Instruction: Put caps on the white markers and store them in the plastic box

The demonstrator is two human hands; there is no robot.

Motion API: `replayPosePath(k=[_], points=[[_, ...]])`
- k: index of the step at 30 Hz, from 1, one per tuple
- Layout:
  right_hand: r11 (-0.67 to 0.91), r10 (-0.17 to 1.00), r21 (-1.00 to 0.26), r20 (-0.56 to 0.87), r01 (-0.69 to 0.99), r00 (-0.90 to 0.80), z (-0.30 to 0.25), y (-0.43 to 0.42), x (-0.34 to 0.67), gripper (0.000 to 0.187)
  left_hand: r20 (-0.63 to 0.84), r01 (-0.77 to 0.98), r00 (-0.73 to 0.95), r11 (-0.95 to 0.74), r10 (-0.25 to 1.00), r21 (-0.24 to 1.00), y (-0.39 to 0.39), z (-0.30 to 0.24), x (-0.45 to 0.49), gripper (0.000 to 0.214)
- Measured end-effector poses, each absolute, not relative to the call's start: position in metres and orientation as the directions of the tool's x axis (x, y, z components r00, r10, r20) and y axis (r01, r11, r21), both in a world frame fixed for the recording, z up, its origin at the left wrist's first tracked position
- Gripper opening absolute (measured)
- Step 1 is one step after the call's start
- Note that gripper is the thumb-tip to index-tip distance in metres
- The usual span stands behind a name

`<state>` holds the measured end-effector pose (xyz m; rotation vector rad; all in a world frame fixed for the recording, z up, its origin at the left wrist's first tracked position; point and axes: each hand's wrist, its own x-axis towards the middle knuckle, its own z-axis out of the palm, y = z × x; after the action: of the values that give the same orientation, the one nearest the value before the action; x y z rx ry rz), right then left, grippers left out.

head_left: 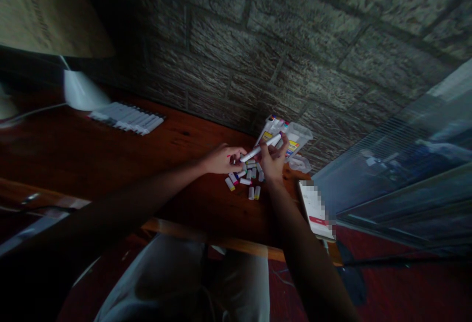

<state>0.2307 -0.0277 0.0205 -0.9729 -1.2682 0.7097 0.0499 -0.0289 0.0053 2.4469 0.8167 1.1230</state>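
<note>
A white marker [261,148] slants between my hands above the table. My right hand [273,162] grips its upper end with thumb and fingers. At its lower end, my left hand [223,159] is closed, with a small pale piece between the fingers that looks like a marker cap; its outline is partly hidden. A small red mark shows on the back of that hand. Below both hands, several loose marker caps [245,181] lie scattered, white with coloured ends. Just behind my right hand stands a clear plastic box [299,135] with yellow labels, next to more markers [275,124].
A row of white markers [129,118] lies to the left on the wooden table [177,137], near a lamp [83,91]. A phone or tablet [313,209] rests at the right edge. The stone wall [221,51] borders the back; a clear lid [299,163] lies by the box.
</note>
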Motion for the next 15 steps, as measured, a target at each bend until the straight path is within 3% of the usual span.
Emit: replayPosePath(k=[9,15], points=[[0.433,0.849,-0.901,0.418,0.028,0.324,0.030,-0.029,0.235,0.041,0.631,0.470,0.313,-0.693,0.710,0.547,-0.018,0.001,0.048,0.024],[0.367,0.892,-0.930,0.356,0.014,0.278,0.023,-0.022,0.237,0.039,0.649,0.535,0.230,-0.651,0.725,0.538,-0.008,-0.003,0.043,0.029]])
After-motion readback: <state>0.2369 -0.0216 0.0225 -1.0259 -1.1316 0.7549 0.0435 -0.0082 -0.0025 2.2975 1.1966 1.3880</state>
